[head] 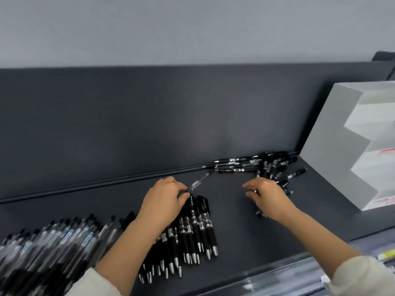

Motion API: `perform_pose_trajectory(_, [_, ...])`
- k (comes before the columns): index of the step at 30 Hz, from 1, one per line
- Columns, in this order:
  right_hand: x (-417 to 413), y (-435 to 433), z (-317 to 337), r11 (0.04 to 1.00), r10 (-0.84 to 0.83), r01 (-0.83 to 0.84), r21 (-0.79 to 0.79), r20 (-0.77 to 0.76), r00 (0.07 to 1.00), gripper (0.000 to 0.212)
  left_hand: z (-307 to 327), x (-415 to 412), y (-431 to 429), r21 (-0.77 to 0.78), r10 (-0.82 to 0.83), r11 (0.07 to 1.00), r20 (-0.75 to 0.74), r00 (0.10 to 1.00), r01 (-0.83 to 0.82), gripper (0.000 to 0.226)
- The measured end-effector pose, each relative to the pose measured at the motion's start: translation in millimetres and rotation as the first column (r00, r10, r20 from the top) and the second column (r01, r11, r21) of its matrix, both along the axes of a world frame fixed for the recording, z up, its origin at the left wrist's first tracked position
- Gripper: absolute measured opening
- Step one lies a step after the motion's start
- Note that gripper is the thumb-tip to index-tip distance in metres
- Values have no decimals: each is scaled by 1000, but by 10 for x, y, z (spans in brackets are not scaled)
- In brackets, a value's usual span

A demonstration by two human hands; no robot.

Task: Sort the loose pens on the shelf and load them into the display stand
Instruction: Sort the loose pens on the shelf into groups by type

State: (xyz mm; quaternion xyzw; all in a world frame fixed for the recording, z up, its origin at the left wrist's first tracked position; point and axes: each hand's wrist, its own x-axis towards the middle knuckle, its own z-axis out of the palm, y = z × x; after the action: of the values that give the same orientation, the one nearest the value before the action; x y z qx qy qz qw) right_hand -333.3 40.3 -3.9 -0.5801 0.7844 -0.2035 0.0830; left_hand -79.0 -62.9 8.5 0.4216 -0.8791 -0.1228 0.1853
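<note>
Held pen: slim, clear barrel, dark end, slanting low over the dark matte shelf
Left hand: fingers pinch the held pen's near end
Right hand: fingers loosely curled beside the loose heap; grip cannot be told
Pen groups: three
Black row: rubbery grips, silver tips, under the left wrist
Clear pile: blurred, far left
Loose heap: black, back right
Display stand: one, pale grey, stepped, far right
</note>
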Motion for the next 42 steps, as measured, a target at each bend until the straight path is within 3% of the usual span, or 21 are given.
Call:
perform_pose_trajectory(10, [-523, 455, -92, 988, -157, 157, -7, -43, 987, 28, -183, -741, -492, 111, 34, 992, 254, 967, -64, 23])
perform_pose_trajectory(14, [-619, 562, -92, 984, -175, 176, 9, -56, 983, 32, -161, -798, -537, 157, 97, 977, 262, 960, -142, 16])
perform_pose_trajectory(16, [-641, 578, -107, 986, -168, 169, 13, -52, 984, 34, -136, -803, -533, 169, 124, 973, 190, 974, -156, 13])
perform_pose_trajectory(20, [-662, 560, -125, 987, -162, 162, 8, -57, 985, 34, 22, -814, -443, 232, 152, 966, -144, 978, -116, 6])
perform_pose_trajectory(25, [-694, 555, -146, 987, -149, 153, 47, -90, 985, 30, 313, -813, -164, 210, 122, 977, -447, 886, -29, 10])
perform_pose_trajectory(29, [-697, 550, -163, 992, -67, 87, 92, -203, 977, 23, 375, -768, -22, 339, 145, 938, -564, 813, 67, 6])
perform_pose_trajectory(33, [-713, 516, -126, 992, 39, -8, 124, -248, 968, 18, 346, -754, 114, 472, 188, 871, -581, 792, 139, 4])
perform_pose_trajectory(42, [-343, 560, -81, 988, 138, -132, 84, -70, 988, 13, 201, -438, 189, 544, 256, 838, -461, 850, 42, 18])
